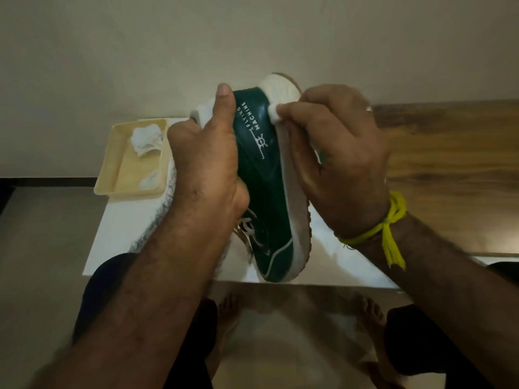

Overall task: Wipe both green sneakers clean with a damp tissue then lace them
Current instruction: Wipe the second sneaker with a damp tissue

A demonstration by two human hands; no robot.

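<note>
1. Green sneaker (269,175): held off the white table (112,228), side panel up, clamped in left hand (207,164), thumb along the heel end.
2. Damp tissue (273,110): pinched in right hand (337,153) fingertips, pressed to the panel beside the white sole, just beyond the left thumb.
3. Risks: wad small, likely to shred or slip; sneaker could twist if the left grip loosens.
4. Lettering under the left thumb: "FLYING MACHINE", white, with emblem.
5. Cream tray (112,164), left of the grip: spare tissues.

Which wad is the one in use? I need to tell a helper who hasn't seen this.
Start at the green sneaker held up over the white table. Near its white toe, the right hand pinches a small tissue wad against the green side. The other wads lie in the cream tray.
</note>
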